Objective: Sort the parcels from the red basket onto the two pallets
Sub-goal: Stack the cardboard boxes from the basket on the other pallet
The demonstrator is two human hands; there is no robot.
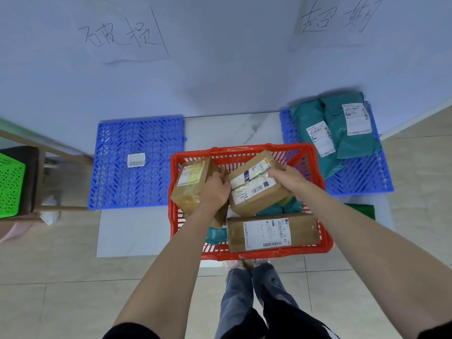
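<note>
The red basket (pixel 244 150) stands on the floor between two blue pallets. Both hands hold a brown cardboard box (pixel 256 187) with white labels, tilted, over the basket's middle: my left hand (pixel 215 192) grips its left side, my right hand (pixel 291 179) its top right. A second brown box (pixel 190 179) leans at the basket's left, and a long box (pixel 271 232) lies along its near edge. Teal bags (pixel 278 209) show beneath them. The left pallet (pixel 137 162) carries only a small white label. The right pallet (pixel 359 174) bears two teal mailer bags (pixel 342 128).
The white wall behind carries a handwritten paper sign above each pallet. A wooden chair with a green perforated crate (pixel 9 187) stands at the far left. A dark green object (pixel 362 210) lies right of the basket. My legs and feet are just behind the basket.
</note>
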